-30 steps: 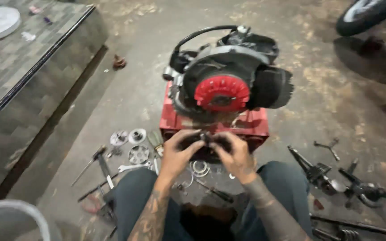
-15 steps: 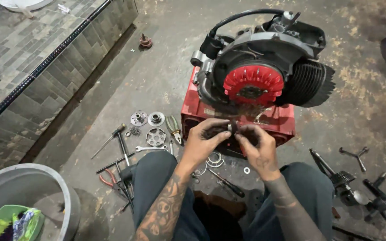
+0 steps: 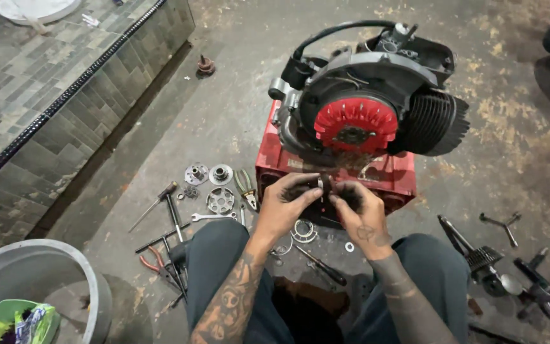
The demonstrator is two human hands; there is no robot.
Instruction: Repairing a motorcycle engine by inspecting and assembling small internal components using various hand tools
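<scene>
Down between the knees, just in front of the red crate (image 3: 275, 167): left hand (image 3: 288, 204) and right hand (image 3: 359, 213) pressed close together, fingers of both pinched around a small dark metal part (image 3: 321, 188), greasy and too hidden to identify. Compared with half a second earlier, hands in much the same pose, part clasped the same way; view shifted a little, engine with red fan (image 3: 356, 122) sitting higher and further right, grey tub (image 3: 65, 271) at the lower left showing less of its rim. Engine resting on top of the crate, overhanging its right edge with the finned cylinder (image 3: 437, 124). Left of the crate, round metal discs (image 3: 208, 181), pliers (image 3: 247, 188), a wrench and screwdrivers (image 3: 173, 220) scattered near the left knee. Rings and washers (image 3: 303, 230) lying directly beneath the hands. To the right, more dark parts (image 3: 485, 261) near the right knee. Beyond, bare concrete between crate and tiled ledge (image 3: 46, 95), and open floor right of the engine.
</scene>
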